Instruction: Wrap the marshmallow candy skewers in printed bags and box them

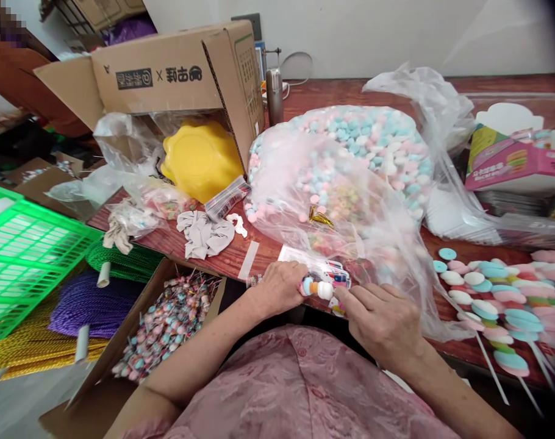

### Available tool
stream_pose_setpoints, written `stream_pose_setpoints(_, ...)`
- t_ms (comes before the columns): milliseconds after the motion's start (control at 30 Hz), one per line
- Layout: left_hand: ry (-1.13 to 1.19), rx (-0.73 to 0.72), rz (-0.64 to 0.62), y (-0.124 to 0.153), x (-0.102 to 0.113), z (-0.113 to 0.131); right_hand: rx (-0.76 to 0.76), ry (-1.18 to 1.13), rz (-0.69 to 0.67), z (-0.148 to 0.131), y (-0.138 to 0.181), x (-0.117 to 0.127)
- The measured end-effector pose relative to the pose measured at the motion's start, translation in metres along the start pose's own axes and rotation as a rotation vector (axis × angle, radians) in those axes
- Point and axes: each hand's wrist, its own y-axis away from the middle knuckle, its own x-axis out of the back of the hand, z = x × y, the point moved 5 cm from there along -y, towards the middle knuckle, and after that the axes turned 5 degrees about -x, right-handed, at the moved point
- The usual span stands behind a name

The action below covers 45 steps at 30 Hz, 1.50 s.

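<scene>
Pastel candy stack [324, 290] between our fingers [356, 297], left hand [280, 286] closed on it, right hand [383, 314] curled, its hold unclear

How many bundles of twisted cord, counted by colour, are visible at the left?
3: green cord, farthest back; purple cord, in the middle; gold cord, nearest the lower left corner. The green basket overlaps some, so more may be hidden.

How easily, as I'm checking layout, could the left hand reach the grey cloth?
Probably yes, fairly easily: just a flat strip lies before the grey cloth, though the left hand is holding stacked sweets.
</scene>
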Motion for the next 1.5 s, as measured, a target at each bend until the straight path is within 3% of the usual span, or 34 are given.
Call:
stream_pose_setpoints(100, 0.215, 0.059, -0.051, 0.000, 0.011, 0.000, 0.034, 0.016, 0.015, 0.012, -0.004, 0.001)
stream_pose_setpoints(267, 0.795, 0.033, -0.172, -0.002, 0.021, 0.003, 0.148, 0.059, 0.034, 0.026, -0.011, 0.007)
stream_pose_setpoints(400, 0.959, 0.020, -0.334, -0.007, 0.016, 0.008, 0.251, -0.010, 0.023, 0.024, -0.018, 0.009)
stream_pose_setpoints(500, 0.816, -0.015, -0.351, -0.013, 0.015, 0.007, 0.216, -0.123, -0.114, 0.024, -0.022, 0.000)
stream_pose_setpoints(633, 0.324, -0.054, -0.245, -0.019, 0.021, -0.006, 0.006, -0.177, -0.384, 0.032, -0.015, -0.023)
stream_pose_setpoints(700, 0.157, -0.053, -0.214, -0.018, 0.024, -0.011, -0.084, -0.221, -0.412, 0.035, -0.008, -0.031)
stream_pose_setpoints(867, 0.093, -0.070, -0.224, -0.013, 0.018, -0.011, -0.151, -0.265, -0.252, 0.022, 0.000, -0.044)
stream_pose_setpoints(1000, 0.256, -0.098, -0.262, -0.011, 0.015, -0.007, -0.101, -0.144, -0.132, 0.008, -0.005, -0.045)
stream_pose_setpoints(1167, 0.541, -0.101, -0.224, -0.012, 0.050, -0.026, -0.096, -0.248, 0.029, 0.018, -0.006, -0.032)
stream_pose_setpoints(1300, 0.695, -0.023, -0.439, -0.012, 0.065, -0.052, -0.029, -0.305, 0.131, 0.023, -0.008, -0.024)
stream_pose_setpoints(1433, 0.856, 0.058, -0.725, -0.005, 0.049, -0.060, 0.009, -0.298, 0.218, 0.018, -0.013, -0.022)
stream_pose_setpoints(1500, 0.907, 0.142, -0.805, 0.000, 0.036, -0.061, 0.015, -0.288, 0.265, 0.015, -0.014, -0.020)
